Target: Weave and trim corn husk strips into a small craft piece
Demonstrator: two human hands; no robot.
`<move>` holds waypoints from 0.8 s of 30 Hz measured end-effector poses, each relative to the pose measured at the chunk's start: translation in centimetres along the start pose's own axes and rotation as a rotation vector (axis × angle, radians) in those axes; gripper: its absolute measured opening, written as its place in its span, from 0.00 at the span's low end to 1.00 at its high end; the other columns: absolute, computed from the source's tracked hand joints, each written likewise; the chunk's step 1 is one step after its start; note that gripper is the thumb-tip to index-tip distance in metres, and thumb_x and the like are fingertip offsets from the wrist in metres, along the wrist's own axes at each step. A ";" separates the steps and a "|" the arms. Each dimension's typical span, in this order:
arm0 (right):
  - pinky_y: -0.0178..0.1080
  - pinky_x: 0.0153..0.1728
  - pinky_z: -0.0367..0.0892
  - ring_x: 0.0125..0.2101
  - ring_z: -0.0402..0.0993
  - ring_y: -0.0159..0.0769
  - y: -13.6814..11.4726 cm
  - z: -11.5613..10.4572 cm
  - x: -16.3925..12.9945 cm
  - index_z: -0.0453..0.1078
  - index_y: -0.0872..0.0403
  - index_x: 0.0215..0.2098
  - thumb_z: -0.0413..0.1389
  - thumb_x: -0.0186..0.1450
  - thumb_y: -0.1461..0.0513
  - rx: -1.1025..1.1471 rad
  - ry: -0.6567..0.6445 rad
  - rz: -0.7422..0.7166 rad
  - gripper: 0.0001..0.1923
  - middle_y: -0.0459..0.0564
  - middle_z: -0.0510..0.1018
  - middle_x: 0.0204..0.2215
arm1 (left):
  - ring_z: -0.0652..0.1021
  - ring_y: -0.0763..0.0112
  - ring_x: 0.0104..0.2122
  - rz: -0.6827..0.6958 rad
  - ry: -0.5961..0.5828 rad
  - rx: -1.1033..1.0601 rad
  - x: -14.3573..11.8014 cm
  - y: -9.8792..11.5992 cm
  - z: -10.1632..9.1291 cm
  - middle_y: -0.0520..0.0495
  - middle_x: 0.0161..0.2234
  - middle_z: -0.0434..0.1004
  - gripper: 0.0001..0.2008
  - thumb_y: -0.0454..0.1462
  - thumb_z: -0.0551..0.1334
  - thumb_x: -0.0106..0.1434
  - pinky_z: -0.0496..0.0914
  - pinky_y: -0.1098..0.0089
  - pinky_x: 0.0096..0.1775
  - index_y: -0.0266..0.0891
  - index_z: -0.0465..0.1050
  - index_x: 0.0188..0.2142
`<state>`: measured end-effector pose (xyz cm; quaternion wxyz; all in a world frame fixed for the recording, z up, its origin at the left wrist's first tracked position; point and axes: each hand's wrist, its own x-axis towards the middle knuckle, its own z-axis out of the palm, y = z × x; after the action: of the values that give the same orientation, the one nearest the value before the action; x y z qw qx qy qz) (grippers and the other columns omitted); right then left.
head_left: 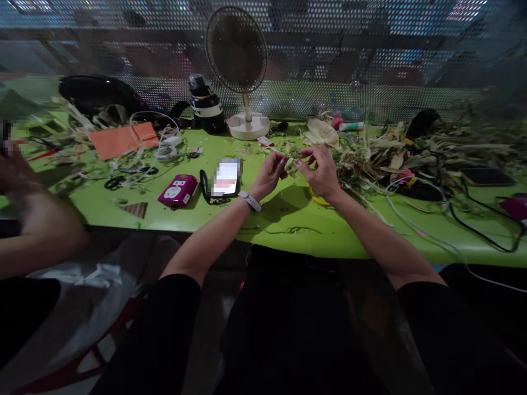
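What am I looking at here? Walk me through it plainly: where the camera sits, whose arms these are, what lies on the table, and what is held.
There is no machine here. The one picture comes from a camera worn on a person's head, looking forward and down, so the two bare arms reaching in from below are that person's own. The left hand, with a pale wristband, and the right hand meet over a green table and together pinch a small pale strip of dried leaf; each grip is closed on it. To the right lies a heap of similar dried leaves. To the left lie a phone, a magenta box, scissors and orange paper. A small fan stands at the back. The arm at far left belongs to another person.
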<state>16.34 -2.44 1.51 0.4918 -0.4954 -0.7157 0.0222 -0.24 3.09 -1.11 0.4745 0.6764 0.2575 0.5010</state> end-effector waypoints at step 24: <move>0.38 0.31 0.63 0.26 0.66 0.32 1.0 1.7 0.2 0.67 0.54 0.34 0.58 0.55 0.52 0.363 -0.299 0.286 0.15 0.45 0.71 0.25 | 0.66 0.81 0.16 -0.290 -0.125 -0.031 -0.8 1.4 0.4 0.55 0.15 0.65 0.28 0.60 0.66 0.52 0.60 0.76 0.21 0.36 0.67 0.22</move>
<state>15.75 -1.03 0.21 0.4533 -0.4864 -0.6874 0.2921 -0.34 1.69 -0.19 0.5674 0.6545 0.3149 0.3880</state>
